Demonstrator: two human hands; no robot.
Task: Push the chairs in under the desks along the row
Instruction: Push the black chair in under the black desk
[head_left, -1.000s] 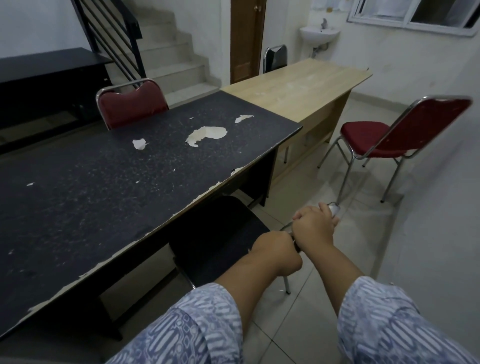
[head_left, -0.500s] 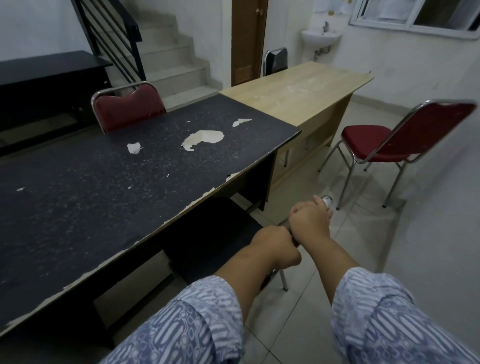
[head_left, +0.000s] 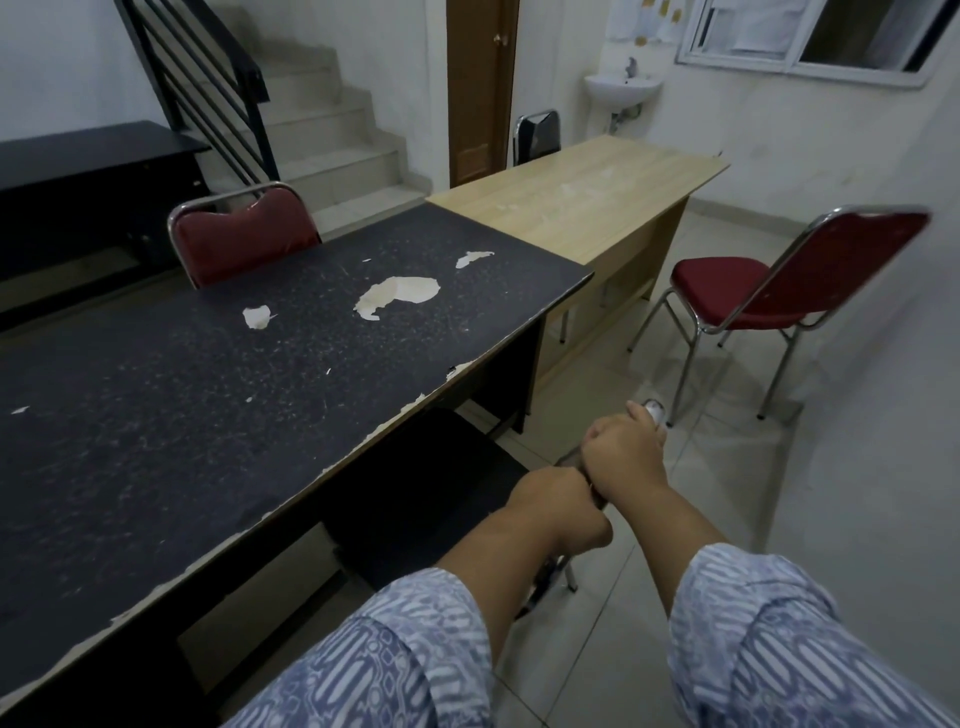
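Concrete staircase (head_left: 332, 140), black railing (head_left: 248, 67); brown door (head_left: 480, 104); white wall-mounted sink (head_left: 622, 88); white-framed window (head_left: 831, 31).

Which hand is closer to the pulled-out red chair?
Right. The right hand grips the black chair nearer the red chair; the left hand grips it farther back.

Over the last 1 second the black padded chair with a chrome tube frame (head_left: 415, 493) has slid slightly farther in under the dark speckled desk with a peeling top (head_left: 208, 389). A narrower band of its seat now shows past the desk's near edge. The 2 hands, left hand (head_left: 558, 506) and right hand (head_left: 623, 457), have travelled forward with the chair's top rail. The view has lifted a little: the white wall basin (head_left: 623, 88) sits lower in frame, and more of the white-framed window (head_left: 810, 47) at far right shows.
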